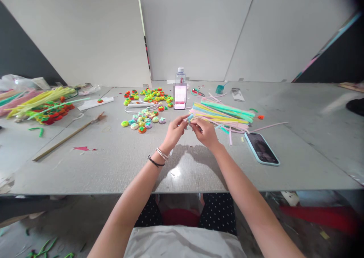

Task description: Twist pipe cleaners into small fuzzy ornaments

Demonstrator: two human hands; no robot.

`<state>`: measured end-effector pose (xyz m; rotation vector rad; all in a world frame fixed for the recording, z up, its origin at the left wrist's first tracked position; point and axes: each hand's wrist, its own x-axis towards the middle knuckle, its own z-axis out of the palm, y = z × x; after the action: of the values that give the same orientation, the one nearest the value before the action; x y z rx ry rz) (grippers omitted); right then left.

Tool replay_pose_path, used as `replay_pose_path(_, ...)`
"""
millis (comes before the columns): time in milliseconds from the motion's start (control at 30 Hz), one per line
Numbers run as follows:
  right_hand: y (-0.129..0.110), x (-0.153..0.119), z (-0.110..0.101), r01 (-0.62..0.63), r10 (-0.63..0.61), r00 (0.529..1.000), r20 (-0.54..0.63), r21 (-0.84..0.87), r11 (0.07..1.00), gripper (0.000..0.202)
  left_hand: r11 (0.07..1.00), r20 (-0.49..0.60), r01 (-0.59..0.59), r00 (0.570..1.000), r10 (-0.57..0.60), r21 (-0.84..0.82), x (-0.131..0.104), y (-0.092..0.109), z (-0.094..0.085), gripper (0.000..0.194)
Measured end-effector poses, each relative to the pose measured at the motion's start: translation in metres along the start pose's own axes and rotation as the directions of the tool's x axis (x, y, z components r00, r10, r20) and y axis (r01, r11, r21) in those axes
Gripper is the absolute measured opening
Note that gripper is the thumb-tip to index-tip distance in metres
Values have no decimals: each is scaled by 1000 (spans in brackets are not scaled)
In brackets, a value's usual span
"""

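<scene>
My left hand and my right hand meet above the middle of the table, fingers pinched on a small light-blue fuzzy piece, seemingly coiled pipe cleaner. Just beyond my right hand lies a bundle of pastel pipe cleaners in pink, yellow, blue and mint. To the left of my hands sits a cluster of small pastel fuzzy pieces. Behind it spreads a heap of yellow, green and red ones.
A lit phone stands before a bottle. Another phone in a blue case lies at right. A wooden stick and more pipe cleaners occupy the left. White panels rise behind the table.
</scene>
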<state>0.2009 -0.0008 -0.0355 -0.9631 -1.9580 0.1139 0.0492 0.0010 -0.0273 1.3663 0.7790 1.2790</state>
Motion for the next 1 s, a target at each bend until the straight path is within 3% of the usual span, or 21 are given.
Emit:
replay_pose_path(133, -3, 2, 0, -95, 97, 995, -29, 62, 994, 26, 996, 12, 50, 999, -50, -71, 0, 5, -1, 41)
replay_pose_path(267, -4, 4, 0, -172, 174, 985, 1, 160, 972, 27, 977, 102, 128, 989, -112, -173, -2, 10, -4, 40)
replay_pose_path(433, 2, 3, 3, -227, 235, 972, 1, 257, 939, 24, 922, 264, 252, 949, -174, -295, -4, 16, -7, 33)
replay_pose_path(567, 4, 2, 7, -270, 281, 960, 18, 338, 902, 34, 891, 328, 343, 913, -242, -296, -3, 22, -9, 28)
replay_pose_path(733, -2, 3, 5, -254, 229, 967, 109, 405, 878, 31, 902, 366, 352, 897, -249, -248, -2, 25, -14, 23)
replay_pose_path(1000, -6, 4, 1, -266, 259, 963, 79, 457, 849, 29, 934, 410, 296, 891, -194, -200, 0, 19, -18, 20)
